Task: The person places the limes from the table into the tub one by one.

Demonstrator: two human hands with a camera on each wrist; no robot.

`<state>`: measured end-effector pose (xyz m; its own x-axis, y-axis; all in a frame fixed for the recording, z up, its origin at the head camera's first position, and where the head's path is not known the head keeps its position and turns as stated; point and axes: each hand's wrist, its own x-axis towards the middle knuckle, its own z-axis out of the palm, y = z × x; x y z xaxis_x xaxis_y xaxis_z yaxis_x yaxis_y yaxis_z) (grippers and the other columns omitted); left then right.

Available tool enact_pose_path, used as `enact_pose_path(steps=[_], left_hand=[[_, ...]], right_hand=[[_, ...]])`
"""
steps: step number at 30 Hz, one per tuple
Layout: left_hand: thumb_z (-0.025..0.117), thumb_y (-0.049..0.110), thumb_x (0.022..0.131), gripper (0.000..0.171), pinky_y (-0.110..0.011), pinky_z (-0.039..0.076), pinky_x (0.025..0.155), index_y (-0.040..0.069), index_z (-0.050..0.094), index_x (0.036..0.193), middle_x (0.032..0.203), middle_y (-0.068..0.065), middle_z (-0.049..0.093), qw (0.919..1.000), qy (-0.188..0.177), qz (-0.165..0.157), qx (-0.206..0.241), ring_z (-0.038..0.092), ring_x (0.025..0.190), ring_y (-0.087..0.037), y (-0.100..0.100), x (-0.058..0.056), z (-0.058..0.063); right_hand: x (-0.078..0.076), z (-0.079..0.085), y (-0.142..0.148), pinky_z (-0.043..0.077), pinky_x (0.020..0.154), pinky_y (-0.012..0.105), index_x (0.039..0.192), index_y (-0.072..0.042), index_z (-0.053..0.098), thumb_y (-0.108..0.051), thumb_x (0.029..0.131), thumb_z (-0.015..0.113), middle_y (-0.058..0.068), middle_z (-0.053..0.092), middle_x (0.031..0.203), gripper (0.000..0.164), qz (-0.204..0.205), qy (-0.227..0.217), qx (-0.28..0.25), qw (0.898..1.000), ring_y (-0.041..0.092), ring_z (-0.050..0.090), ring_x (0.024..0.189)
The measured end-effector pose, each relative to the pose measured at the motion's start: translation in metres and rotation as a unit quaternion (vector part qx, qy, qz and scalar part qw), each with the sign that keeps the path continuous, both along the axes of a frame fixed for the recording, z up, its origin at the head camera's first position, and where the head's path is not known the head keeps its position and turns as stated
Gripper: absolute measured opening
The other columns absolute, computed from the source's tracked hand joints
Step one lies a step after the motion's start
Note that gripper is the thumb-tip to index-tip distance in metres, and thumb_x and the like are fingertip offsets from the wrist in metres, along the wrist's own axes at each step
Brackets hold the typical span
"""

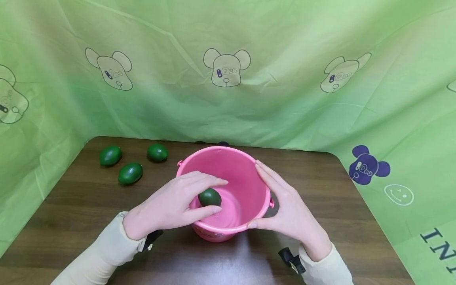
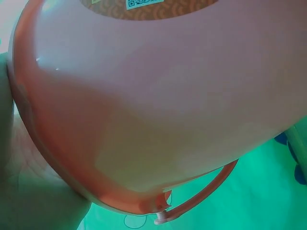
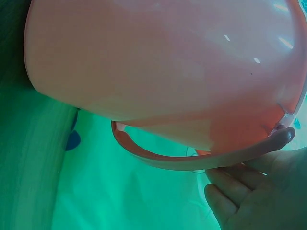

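Note:
A pink bucket (image 1: 246, 174) stands on the table, its mouth tilted toward the head camera. Inside it, low down, a green lime (image 1: 210, 197) shows between my left thumb and index finger. My left hand (image 1: 174, 200) reaches over the near left rim, with thumb and fingers spread apart above the lime. The bucket's right side is held by my right hand (image 1: 285, 206), thumb at the front rim and fingers along the far right rim. The right wrist view shows fingers behind the bucket's handle (image 3: 192, 160). In the left wrist view the bucket wall hides the left fingertips.
Three more limes lie at the table's back left: one at the far left (image 1: 110, 155), one nearer (image 1: 130, 173), and one beside the bucket (image 1: 157, 152). The brown wooden table (image 1: 320, 190) meets a green printed curtain (image 1: 278, 103) at its back and sides.

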<state>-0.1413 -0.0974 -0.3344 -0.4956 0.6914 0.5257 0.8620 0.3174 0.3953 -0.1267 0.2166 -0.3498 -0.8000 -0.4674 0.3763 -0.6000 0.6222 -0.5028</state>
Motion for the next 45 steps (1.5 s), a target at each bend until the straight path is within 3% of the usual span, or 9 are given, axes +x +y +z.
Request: enact_pose_path(steps=[15,22,27,34,45], left_hand=[[0.077,0.044,0.090,0.065,-0.037,0.040,0.111,0.016,0.057,0.144,0.143,0.009,0.055,0.9998,-0.006,0.017,0.006,0.048,0.132,-0.013,-0.001,0.001,0.003],[0.071,0.052,0.093,0.067,-0.040,0.035,0.114,0.014,0.055,0.146,0.148,0.004,0.052,0.9990,0.019,0.037,0.019,0.043,0.138,-0.016,-0.003,0.000,0.006],[0.075,0.049,0.091,0.070,-0.040,0.035,0.114,0.014,0.054,0.148,0.150,0.003,0.049,0.9971,0.037,0.054,0.039,0.043,0.140,-0.022,-0.006,-0.003,0.010],[0.080,0.040,0.089,0.070,-0.038,0.039,0.110,0.014,0.054,0.148,0.151,0.002,0.049,0.9951,0.037,0.070,0.059,0.043,0.138,-0.017,-0.014,-0.006,0.012],[0.077,0.043,0.090,0.071,-0.041,0.042,0.109,0.019,0.051,0.152,0.155,0.005,0.044,0.9924,0.027,0.106,0.056,0.039,0.141,-0.015,-0.023,-0.012,0.012]], right_hand=[[0.003,0.000,0.002,0.040,0.109,0.032,0.161,-0.017,0.033,-0.056,0.058,0.097,-0.004,0.028,0.165,0.128,0.000,-0.003,-0.002,1.000,0.017,0.031,0.147],[0.002,0.000,0.004,0.040,0.110,0.033,0.161,-0.016,0.033,-0.055,0.058,0.097,-0.004,0.028,0.165,0.128,0.001,0.000,0.001,1.000,0.017,0.031,0.147],[0.002,0.000,0.005,0.041,0.108,0.032,0.161,-0.017,0.033,-0.055,0.058,0.097,-0.004,0.028,0.165,0.128,0.000,-0.001,0.005,1.000,0.017,0.031,0.147],[0.002,0.000,0.006,0.037,0.112,0.033,0.161,-0.016,0.033,-0.055,0.057,0.098,-0.004,0.028,0.165,0.128,0.004,-0.001,0.002,1.000,0.017,0.031,0.148],[0.002,0.002,0.006,0.035,0.112,0.031,0.161,-0.016,0.033,-0.054,0.057,0.098,-0.004,0.028,0.165,0.128,0.006,-0.003,0.000,1.000,0.017,0.030,0.148]])
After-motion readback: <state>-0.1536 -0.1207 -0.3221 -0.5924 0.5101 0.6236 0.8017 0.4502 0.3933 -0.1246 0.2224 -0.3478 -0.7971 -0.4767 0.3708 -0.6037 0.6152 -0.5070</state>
